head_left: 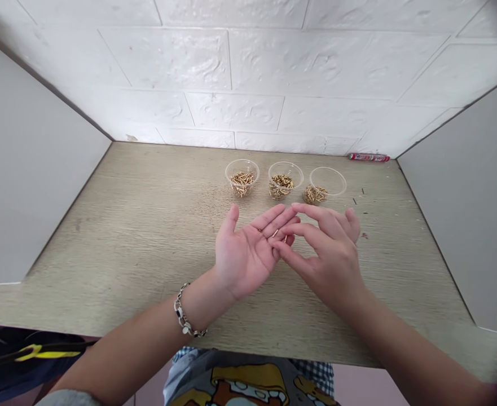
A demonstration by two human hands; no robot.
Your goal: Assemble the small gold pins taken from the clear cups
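My left hand (248,254) is palm up over the table, its fingers stretched out flat and the thumb apart. A few small brass-coloured pins (275,233) lie loose on its fingers. Over those fingers is my right hand (326,251), palm down, with thumb, index and middle fingertips spread apart close to the pins. I see nothing clearly gripped between them. Just beyond the hands stand three clear plastic cups: a left cup (242,164), a middle cup (286,166) and a right cup (328,171), each partly filled with similar brass pins.
The wooden table (146,242) meets a white brick-pattern wall (256,62), with grey panels at left (32,163) and right (472,197). A red tube-like wrapper (369,157) lies by the wall. Two dark slivers (355,201) rest right of the cups.
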